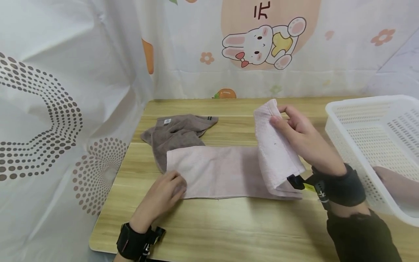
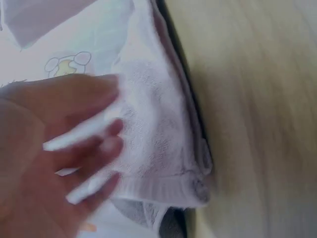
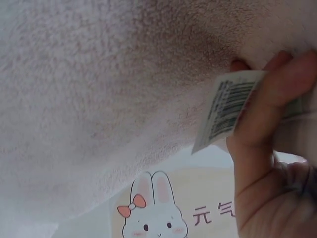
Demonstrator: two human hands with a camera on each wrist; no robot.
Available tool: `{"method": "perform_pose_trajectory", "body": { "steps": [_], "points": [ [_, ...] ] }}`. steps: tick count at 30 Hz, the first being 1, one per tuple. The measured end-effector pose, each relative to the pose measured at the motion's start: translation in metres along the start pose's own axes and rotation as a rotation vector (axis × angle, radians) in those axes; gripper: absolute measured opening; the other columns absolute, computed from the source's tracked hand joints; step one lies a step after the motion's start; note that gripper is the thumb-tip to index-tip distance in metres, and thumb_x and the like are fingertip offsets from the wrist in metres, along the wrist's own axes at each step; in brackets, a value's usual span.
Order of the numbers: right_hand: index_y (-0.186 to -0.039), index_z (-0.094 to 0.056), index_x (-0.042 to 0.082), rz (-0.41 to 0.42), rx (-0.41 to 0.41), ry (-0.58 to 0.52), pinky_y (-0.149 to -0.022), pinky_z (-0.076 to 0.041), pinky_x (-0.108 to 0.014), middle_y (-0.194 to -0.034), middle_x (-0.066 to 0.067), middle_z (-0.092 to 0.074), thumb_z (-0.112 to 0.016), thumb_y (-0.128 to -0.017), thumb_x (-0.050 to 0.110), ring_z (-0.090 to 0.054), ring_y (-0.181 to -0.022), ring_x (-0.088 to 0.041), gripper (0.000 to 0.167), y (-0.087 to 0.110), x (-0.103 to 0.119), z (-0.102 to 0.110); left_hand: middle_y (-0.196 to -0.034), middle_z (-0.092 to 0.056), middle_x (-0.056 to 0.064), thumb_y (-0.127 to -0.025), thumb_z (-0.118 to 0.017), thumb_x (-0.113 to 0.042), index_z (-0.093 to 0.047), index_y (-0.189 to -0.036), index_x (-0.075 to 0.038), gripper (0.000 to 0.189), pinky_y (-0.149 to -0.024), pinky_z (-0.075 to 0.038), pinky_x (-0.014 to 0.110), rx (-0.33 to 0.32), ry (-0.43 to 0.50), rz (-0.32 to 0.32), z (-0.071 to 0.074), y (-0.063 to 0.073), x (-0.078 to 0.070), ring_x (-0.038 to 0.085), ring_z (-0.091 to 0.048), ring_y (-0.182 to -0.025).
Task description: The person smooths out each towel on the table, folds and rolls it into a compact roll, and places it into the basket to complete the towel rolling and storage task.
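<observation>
A pale pink towel (image 1: 226,171), folded into a long strip, lies across the wooden table. Its right end is raised and turned back toward the left, pinched between the thumb and fingers of my right hand (image 1: 304,140). A white barcode label (image 3: 230,106) sticks out beside those fingers in the right wrist view. My left hand (image 1: 165,193) is at the strip's front left corner, with relaxed, slightly bent fingers and nothing between them. In the left wrist view its fingertips (image 2: 113,144) are right over the towel's terry surface.
Behind the strip's left end lies a crumpled grey-brown towel (image 1: 178,133), partly covered by it. To the right stands a white perforated basket (image 1: 351,153) with a brownish-pink cloth (image 1: 397,187) inside. A curtain with a rabbit print (image 1: 262,47) hangs along the table's back edge.
</observation>
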State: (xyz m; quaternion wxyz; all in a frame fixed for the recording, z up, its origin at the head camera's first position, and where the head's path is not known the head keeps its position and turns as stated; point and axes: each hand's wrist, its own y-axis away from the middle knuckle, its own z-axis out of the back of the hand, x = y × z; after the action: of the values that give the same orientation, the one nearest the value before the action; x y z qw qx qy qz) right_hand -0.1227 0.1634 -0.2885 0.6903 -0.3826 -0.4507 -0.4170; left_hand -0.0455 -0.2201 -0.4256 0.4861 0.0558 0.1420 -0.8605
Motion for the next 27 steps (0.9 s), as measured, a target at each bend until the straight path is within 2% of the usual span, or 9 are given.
{"method": "perform_pose_trajectory", "body": {
  "steps": [1, 3, 6, 8, 11, 16, 20, 24, 27],
  "points": [
    [-0.118, -0.050, 0.013, 0.000, 0.004, 0.003, -0.045, -0.052, -0.034, -0.073, -0.005, -0.066, -0.048, -0.105, 0.022, -0.066, -0.056, -0.019, 0.015, -0.002, 0.001, -0.002, -0.113, -0.064, 0.003, -0.085, -0.079, -0.019, -0.070, -0.107, -0.015, 0.024, -0.092, -0.048, 0.040, -0.012, -0.006, -0.008, 0.000, -0.002, 0.001, 0.021, -0.059, -0.108],
    [-0.117, -0.050, 0.014, -0.004, 0.015, 0.005, -0.046, -0.053, -0.035, -0.073, -0.006, -0.067, -0.048, -0.106, 0.024, -0.067, -0.057, -0.020, 0.016, -0.005, 0.004, -0.007, -0.137, -0.057, 0.011, -0.084, -0.080, -0.023, -0.065, -0.127, -0.014, 0.046, -0.106, -0.039, 0.048, -0.005, -0.036, -0.027, -0.003, -0.006, 0.003, 0.029, -0.049, -0.130],
    [-0.118, -0.048, 0.011, -0.019, 0.044, 0.001, -0.047, -0.054, -0.037, -0.074, -0.006, -0.067, -0.047, -0.106, 0.027, -0.067, -0.057, -0.021, 0.019, -0.011, 0.007, -0.018, -0.156, -0.037, 0.016, -0.082, -0.082, -0.030, -0.052, -0.144, -0.014, 0.070, -0.116, -0.025, 0.055, 0.061, -0.092, -0.025, -0.009, -0.010, 0.008, 0.036, -0.030, -0.146],
    [-0.118, -0.046, 0.007, -0.014, 0.072, -0.014, -0.046, -0.053, -0.038, -0.074, -0.007, -0.067, -0.045, -0.107, 0.026, -0.067, -0.056, -0.022, 0.022, -0.015, 0.007, -0.027, -0.159, -0.031, 0.017, -0.081, -0.082, -0.033, -0.049, -0.147, -0.014, 0.077, -0.117, -0.020, 0.058, 0.085, -0.104, -0.017, -0.013, -0.010, 0.010, 0.038, -0.025, -0.148],
    [-0.118, -0.043, 0.001, -0.011, 0.119, -0.028, -0.043, -0.052, -0.038, -0.071, -0.009, -0.064, -0.044, -0.107, 0.023, -0.064, -0.052, -0.021, 0.024, -0.022, 0.006, -0.044, -0.159, -0.031, 0.019, -0.080, -0.082, -0.032, -0.048, -0.147, -0.011, 0.078, -0.117, -0.020, 0.059, 0.083, -0.076, -0.018, -0.017, -0.009, 0.012, 0.040, -0.025, -0.147],
    [-0.118, -0.042, 0.001, -0.005, 0.198, -0.046, -0.041, -0.049, -0.037, -0.068, -0.010, -0.058, -0.044, -0.107, 0.018, -0.059, -0.048, -0.019, 0.020, -0.031, 0.002, -0.076, -0.158, -0.032, 0.019, -0.080, -0.083, -0.029, -0.045, -0.148, -0.007, 0.081, -0.117, -0.018, 0.059, 0.069, -0.025, -0.018, -0.017, -0.006, 0.013, 0.040, -0.026, -0.147],
    [-0.118, -0.043, 0.002, 0.025, 0.242, -0.046, -0.043, -0.047, -0.032, -0.068, -0.007, -0.058, -0.044, -0.106, 0.016, -0.056, -0.050, -0.015, 0.018, -0.040, -0.002, -0.105, -0.159, -0.031, 0.017, -0.077, -0.084, -0.034, -0.034, -0.153, -0.003, 0.096, -0.118, -0.012, 0.061, 0.055, -0.032, 0.054, -0.018, -0.006, 0.012, 0.038, -0.025, -0.148],
    [-0.116, -0.044, 0.003, 0.039, 0.255, -0.019, -0.047, -0.043, -0.027, -0.067, -0.003, -0.055, -0.045, -0.106, 0.016, -0.051, -0.052, -0.012, 0.016, -0.048, -0.013, -0.131, -0.162, -0.022, 0.020, -0.072, -0.087, -0.043, -0.024, -0.155, 0.001, 0.113, -0.117, -0.006, 0.063, 0.049, -0.058, 0.160, -0.018, -0.009, 0.009, 0.040, -0.018, -0.149],
    [-0.115, -0.044, 0.004, 0.046, 0.255, -0.011, -0.049, -0.043, -0.026, -0.068, -0.002, -0.053, -0.046, -0.106, 0.016, -0.050, -0.053, -0.011, 0.016, -0.053, -0.024, -0.151, -0.163, -0.016, 0.022, -0.069, -0.088, -0.046, -0.022, -0.155, 0.002, 0.120, -0.118, -0.005, 0.062, 0.043, -0.064, 0.217, -0.018, -0.010, 0.009, 0.041, -0.013, -0.150]
  ]
}}
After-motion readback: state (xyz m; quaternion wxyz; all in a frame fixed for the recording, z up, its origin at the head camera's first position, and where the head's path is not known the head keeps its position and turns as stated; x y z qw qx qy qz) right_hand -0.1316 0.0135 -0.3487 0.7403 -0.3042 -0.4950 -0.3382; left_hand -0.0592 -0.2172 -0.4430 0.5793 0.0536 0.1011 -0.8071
